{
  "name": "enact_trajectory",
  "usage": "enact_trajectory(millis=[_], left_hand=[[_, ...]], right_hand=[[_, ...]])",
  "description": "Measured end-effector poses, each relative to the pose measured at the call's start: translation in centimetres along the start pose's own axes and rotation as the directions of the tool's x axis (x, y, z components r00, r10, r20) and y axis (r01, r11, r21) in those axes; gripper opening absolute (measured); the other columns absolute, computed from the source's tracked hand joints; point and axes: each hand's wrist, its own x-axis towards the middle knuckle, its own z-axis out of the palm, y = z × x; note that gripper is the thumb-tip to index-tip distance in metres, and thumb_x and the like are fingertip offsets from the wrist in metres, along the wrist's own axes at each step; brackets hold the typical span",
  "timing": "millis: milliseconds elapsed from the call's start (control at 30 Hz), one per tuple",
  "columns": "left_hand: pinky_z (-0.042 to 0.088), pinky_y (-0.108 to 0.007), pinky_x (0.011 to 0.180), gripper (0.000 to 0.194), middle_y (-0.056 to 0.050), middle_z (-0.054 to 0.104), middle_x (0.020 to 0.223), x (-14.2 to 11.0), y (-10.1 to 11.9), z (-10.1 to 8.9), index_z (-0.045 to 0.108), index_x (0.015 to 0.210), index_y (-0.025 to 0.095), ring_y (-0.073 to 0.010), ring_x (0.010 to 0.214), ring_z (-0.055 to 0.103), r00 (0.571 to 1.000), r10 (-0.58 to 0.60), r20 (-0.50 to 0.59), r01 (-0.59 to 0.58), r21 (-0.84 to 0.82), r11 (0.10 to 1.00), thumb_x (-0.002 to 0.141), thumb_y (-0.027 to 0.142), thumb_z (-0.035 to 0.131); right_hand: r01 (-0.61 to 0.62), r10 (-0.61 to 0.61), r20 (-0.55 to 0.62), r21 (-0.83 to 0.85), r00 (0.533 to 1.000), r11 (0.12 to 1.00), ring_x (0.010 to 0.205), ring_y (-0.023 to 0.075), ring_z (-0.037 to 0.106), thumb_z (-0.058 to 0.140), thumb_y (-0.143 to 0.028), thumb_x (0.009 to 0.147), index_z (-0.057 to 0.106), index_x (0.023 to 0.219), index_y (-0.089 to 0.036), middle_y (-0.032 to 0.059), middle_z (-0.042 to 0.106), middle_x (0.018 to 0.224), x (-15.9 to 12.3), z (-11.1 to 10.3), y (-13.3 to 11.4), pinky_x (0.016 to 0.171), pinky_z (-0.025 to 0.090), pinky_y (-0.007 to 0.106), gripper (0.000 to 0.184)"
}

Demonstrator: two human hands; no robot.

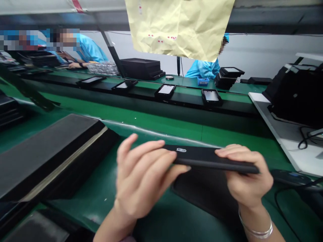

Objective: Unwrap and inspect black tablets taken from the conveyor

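Between my two hands is a thin black tablet, held nearly edge-on above the bench, with a small pale logo on its upper face. My left hand pinches its left end, fingers on top and thumb below, the index finger raised. At the other end my right hand grips it, fingers over the top and the thumb side hidden underneath. The tablet's lower face cannot be seen. Beneath it, a dark mat lies on the green work surface.
Large black foam trays are stacked on the left. Across a green strip, a dark conveyor carries several framed devices. Yellow paper hangs overhead. A cabled black device sits right. Co-workers in blue are beyond.
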Motion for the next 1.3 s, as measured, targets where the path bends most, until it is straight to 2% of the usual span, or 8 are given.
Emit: enact_trajectory(millis=[100, 200, 300, 433, 633, 833, 1067, 1300], left_hand=[[0.043, -0.045, 0.103, 0.026, -0.002, 0.069, 0.083, 0.0, -1.1, -0.8, 0.061, 0.098, 0.02, -0.0209, 0.088, 0.066, 0.984, -0.156, -0.081, 0.145, -0.122, 0.982, 0.076, 0.015, 0.074], [0.049, -0.043, 0.096, 0.032, -0.001, 0.067, 0.084, 0.0, -1.4, -1.1, 0.061, 0.099, 0.019, -0.0192, 0.085, 0.065, 0.967, -0.25, -0.047, 0.216, -0.368, 0.905, 0.073, 0.009, 0.075], [0.052, -0.041, 0.092, 0.024, 0.0, 0.067, 0.083, 0.1, -1.3, -0.9, 0.062, 0.094, 0.018, -0.0169, 0.08, 0.065, 0.962, -0.274, 0.0, 0.231, -0.537, 0.811, 0.075, 0.011, 0.075], [0.052, -0.039, 0.09, 0.022, -0.001, 0.068, 0.083, 0.0, -1.1, -0.7, 0.063, 0.091, 0.016, -0.0154, 0.079, 0.065, 0.958, -0.288, 0.017, 0.231, -0.64, 0.733, 0.074, 0.012, 0.076], [0.053, -0.036, 0.083, 0.025, -0.002, 0.069, 0.08, -0.1, -0.7, -0.6, 0.065, 0.089, 0.013, -0.0153, 0.076, 0.065, 0.952, -0.303, -0.04, 0.191, -0.696, 0.692, 0.069, 0.013, 0.081], [0.054, -0.032, 0.072, 0.027, -0.005, 0.069, 0.077, 0.0, -0.3, -0.1, 0.065, 0.088, 0.01, -0.0161, 0.075, 0.067, 0.949, -0.292, -0.114, 0.133, -0.699, 0.703, 0.067, 0.013, 0.082], [0.056, -0.028, 0.071, 0.023, -0.006, 0.071, 0.076, 0.2, 0.4, -0.7, 0.064, 0.083, 0.008, -0.0138, 0.073, 0.068, 0.959, -0.261, -0.11, 0.128, -0.654, 0.746, 0.069, 0.015, 0.081], [0.057, -0.027, 0.07, 0.02, -0.006, 0.071, 0.075, 0.4, 0.5, -0.9, 0.063, 0.085, 0.009, -0.0145, 0.073, 0.068, 0.97, -0.225, -0.093, 0.115, -0.638, 0.762, 0.073, 0.016, 0.078]], right_hand=[[0.002, 0.016, -0.152, 0.118, 0.988, 0.993, 0.074, 0.0189, 0.067, 0.062, 0.008, 0.068, 0.062, 0.09, -0.019, 0.0002, 0.068, 0.081, 0.5, -0.9, 1.1, 0.065, 0.052, 0.035, 0.035], [-0.016, 0.047, -0.153, 0.201, 0.987, 0.98, 0.072, 0.0179, 0.066, 0.064, 0.007, 0.065, 0.062, 0.088, -0.018, -0.0004, 0.068, 0.079, 0.8, -1.6, 2.0, 0.067, 0.05, 0.034, 0.034], [-0.045, 0.087, -0.146, 0.271, 0.985, 0.961, 0.073, 0.0175, 0.066, 0.066, 0.006, 0.065, 0.062, 0.09, -0.018, 0.0, 0.068, 0.079, 0.8, -2.0, 2.4, 0.071, 0.048, 0.034, 0.034], [-0.039, 0.088, -0.152, 0.301, 0.984, 0.953, 0.074, 0.0176, 0.065, 0.069, 0.003, 0.068, 0.063, 0.091, -0.017, 0.0004, 0.068, 0.079, 0.7, -2.2, 2.4, 0.073, 0.049, 0.034, 0.031], [-0.066, 0.112, -0.137, 0.305, 0.984, 0.95, 0.073, 0.0192, 0.064, 0.073, -0.002, 0.067, 0.065, 0.093, -0.019, 0.0006, 0.067, 0.079, 0.6, -2.5, 2.4, 0.076, 0.049, 0.038, 0.032], [-0.152, 0.199, -0.111, 0.33, 0.974, 0.932, 0.077, 0.0192, 0.063, 0.071, 0.005, 0.064, 0.064, 0.092, -0.019, 0.0018, 0.067, 0.083, 0.0, -2.5, 3.5, 0.08, 0.049, 0.039, 0.037], [-0.171, 0.207, -0.067, 0.351, 0.976, 0.921, 0.08, 0.0205, 0.063, 0.076, -0.005, 0.068, 0.064, 0.092, -0.018, 0.003, 0.066, 0.084, -0.3, -2.7, 4.2, 0.078, 0.05, 0.039, 0.029], [-0.225, 0.26, -0.058, 0.343, 0.964, 0.912, 0.078, 0.0195, 0.063, 0.075, -0.006, 0.069, 0.065, 0.089, -0.02, 0.0019, 0.065, 0.082, -0.3, -2.4, 4.3, 0.077, 0.051, 0.038, 0.027]])
